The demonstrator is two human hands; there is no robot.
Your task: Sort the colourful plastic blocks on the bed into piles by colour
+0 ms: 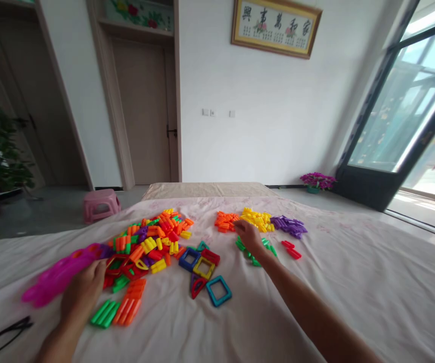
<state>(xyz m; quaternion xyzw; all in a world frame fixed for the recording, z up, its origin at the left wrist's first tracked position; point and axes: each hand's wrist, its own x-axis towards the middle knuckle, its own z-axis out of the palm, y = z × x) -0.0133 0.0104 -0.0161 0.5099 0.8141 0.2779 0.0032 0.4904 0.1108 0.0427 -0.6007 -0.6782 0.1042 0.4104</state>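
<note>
My left hand (83, 290) is at the left edge of a mixed heap of coloured plastic pieces (157, 232), by a red frame piece (117, 264); its fingers are bent together, and what they hold is hidden. My right hand (248, 236) reaches over the sorted piles with its fingers pressed together at the orange pile (225, 221); anything between them is too small to make out. Close by lie a yellow pile (257, 219), a purple pile (289, 226), green pieces (256, 262) partly under my wrist, and red pieces (291, 250).
Magnetic frame tiles (219, 291) lie mid-cloth. Green pieces (105, 313) and orange pieces (129, 302) are near the front left. A pink tray-like object (51, 277) and black glasses (3, 335) sit at left. A pink stool (101, 204) stands beyond.
</note>
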